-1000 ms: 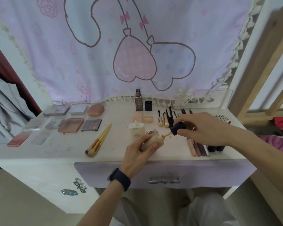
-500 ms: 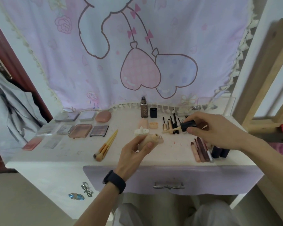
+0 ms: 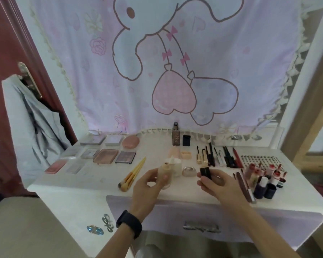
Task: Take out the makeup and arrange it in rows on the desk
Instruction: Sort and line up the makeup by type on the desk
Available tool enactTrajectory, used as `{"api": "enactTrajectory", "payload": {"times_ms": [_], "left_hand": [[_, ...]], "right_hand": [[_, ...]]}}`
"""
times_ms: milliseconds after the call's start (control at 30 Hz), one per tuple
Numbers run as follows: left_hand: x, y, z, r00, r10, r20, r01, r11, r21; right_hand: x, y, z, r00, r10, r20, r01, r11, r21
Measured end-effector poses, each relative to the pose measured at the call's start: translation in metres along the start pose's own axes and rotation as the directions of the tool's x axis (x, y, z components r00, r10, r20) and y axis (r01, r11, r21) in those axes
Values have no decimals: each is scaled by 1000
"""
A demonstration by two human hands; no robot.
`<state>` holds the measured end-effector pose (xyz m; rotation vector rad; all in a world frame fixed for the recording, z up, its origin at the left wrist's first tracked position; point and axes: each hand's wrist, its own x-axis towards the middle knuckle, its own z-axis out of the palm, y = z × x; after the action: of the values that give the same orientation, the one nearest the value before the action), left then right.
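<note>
Two hands busy: left hand (image 3: 147, 187) grips the beige bottle (image 3: 164, 174), right hand (image 3: 218, 185) pinches a dark cap (image 3: 205, 172), the two held apart above the desk (image 3: 101, 175). Step judged: bottle not yet placed. Next: recap, then set it down just beyond both hands.

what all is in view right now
curtain: one, pink, back wall
desk: one, white, below curtain
palettes: nine, pink, grey, dark, desk left
brushes: few, yellow, centre left
brown bottle: one, brown, back centre
wands: many, black, gold, red, back right
lip tubes: many, red, dark, front right
beige bottle: one, beige, in left grip
black cap: one, black, in right grip
left grip: one, wristband, holds beige bottle
right grip: one, bare, holds black cap
</note>
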<state>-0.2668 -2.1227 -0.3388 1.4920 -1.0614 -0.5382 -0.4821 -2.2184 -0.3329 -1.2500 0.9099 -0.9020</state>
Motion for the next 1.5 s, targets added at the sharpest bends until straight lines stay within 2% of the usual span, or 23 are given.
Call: {"api": "enactTrajectory", "payload": {"times_ms": [100, 167, 300, 467, 600, 767, 1000, 1500], "left_hand": [[5, -9, 0, 999, -22, 46, 18, 997, 73], [7, -9, 1, 995, -22, 94, 13, 996, 92], [11, -10, 5, 979, -19, 203, -9, 991, 136], [15, -11, 6, 969, 12, 247, -74, 968, 241], [16, -18, 2, 966, 30, 257, -111, 946, 306], [11, -19, 4, 975, -20, 220, -60, 935, 349], [14, -25, 3, 974, -78, 215, -29, 891, 454], [13, -23, 5, 975, -84, 206, -26, 877, 480]], "right_hand": [[0, 9, 2, 993, -107, -40, 91, 955, -284], [-1, 12, 4, 983, -172, -68, 132, 908, -398], [-2, 16, 12, 965, -247, -82, 173, 844, -508], [2, 29, 18, 963, -270, -25, 195, 754, -627], [8, 43, 21, 931, -366, 0, 225, 572, -789], [11, 45, 23, 913, -408, -10, 218, 508, -833], [12, 45, 24, 929, -369, -14, 174, 470, -866], [12, 50, 24, 905, -425, 7, 197, 404, -893]]}}
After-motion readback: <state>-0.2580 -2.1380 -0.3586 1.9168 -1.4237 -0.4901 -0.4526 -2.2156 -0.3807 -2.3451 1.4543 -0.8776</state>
